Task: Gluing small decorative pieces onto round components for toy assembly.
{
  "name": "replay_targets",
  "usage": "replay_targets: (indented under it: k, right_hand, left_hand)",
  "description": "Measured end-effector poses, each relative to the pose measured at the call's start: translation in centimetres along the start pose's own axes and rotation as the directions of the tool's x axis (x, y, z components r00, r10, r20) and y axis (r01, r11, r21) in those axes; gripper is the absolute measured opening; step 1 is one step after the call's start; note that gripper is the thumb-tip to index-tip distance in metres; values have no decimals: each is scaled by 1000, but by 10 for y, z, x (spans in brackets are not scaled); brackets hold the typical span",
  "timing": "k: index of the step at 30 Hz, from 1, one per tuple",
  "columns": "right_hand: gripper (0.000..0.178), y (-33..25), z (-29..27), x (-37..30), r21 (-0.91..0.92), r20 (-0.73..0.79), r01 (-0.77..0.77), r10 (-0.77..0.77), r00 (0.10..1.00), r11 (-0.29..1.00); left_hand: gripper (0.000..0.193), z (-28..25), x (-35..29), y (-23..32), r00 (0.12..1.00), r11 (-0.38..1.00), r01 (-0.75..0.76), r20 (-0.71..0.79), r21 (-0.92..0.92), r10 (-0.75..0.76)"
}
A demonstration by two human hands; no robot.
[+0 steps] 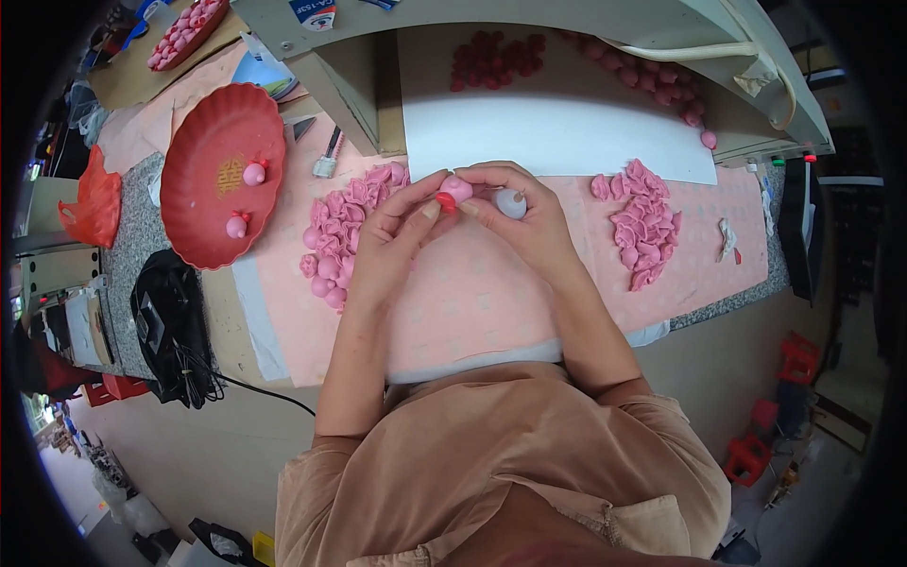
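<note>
Both hands meet over the middle of the pink-covered table. My left hand (pixel 395 219) is closed, pinching a small red piece (pixel 446 201) against a pink ball (pixel 458 187). With thumb and forefinger my right hand (pixel 537 219) grips the pink ball from the other side. A small whitish squeeze bottle (pixel 510 203) with a thin tip is tucked in the same right hand. Left of my hands lies a heap of pink ruffled pieces and balls (pixel 333 227). Another pile of pink ruffled pieces (pixel 644 227) lies to the right.
A scalloped red tray (pixel 203 203) at left holds two pink balls with red parts. Under a grey hood (pixel 567 24), white paper (pixel 510 132) bears red pieces (pixel 496 61) and pink balls (pixel 652 80). A brush (pixel 327 161) lies near the hood's left leg. A black bag (pixel 168 321) sits at left.
</note>
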State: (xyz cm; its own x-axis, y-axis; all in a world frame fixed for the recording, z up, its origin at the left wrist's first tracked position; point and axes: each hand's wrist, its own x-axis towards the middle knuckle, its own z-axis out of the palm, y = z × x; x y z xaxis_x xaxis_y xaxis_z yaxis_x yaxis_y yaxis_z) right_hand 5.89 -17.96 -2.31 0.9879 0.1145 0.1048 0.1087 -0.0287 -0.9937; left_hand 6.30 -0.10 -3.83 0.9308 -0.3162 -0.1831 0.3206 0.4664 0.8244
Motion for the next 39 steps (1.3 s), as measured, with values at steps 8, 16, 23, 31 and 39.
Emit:
replay_targets:
  k: [8, 16, 23, 31, 39]
  right_hand:
    - [32, 2, 11, -5, -376, -23, 309, -342, 939, 874]
    - [35, 4, 21, -9, 450, -66, -50, 88, 994, 892]
    - [31, 2, 31, -14, 795, 41, -149, 194, 980, 588]
    - [26, 16, 31, -14, 838, 83, -151, 151, 985, 524]
    - [26, 19, 44, -11, 813, 70, -125, 118, 991, 569]
  left_hand:
    - [33, 6, -4, -9, 979, 963, -197, -22, 184, 204]
    - [35, 4, -2, -17, 968, 954, -239, 26, -183, 248]
    - [29, 2, -4, -27, 956, 897, -240, 68, -370, 284]
    - [24, 6, -2, -33, 953, 869, -246, 56, -430, 298]
    - [18, 4, -9, -20, 964, 906, -258, -32, -336, 262]
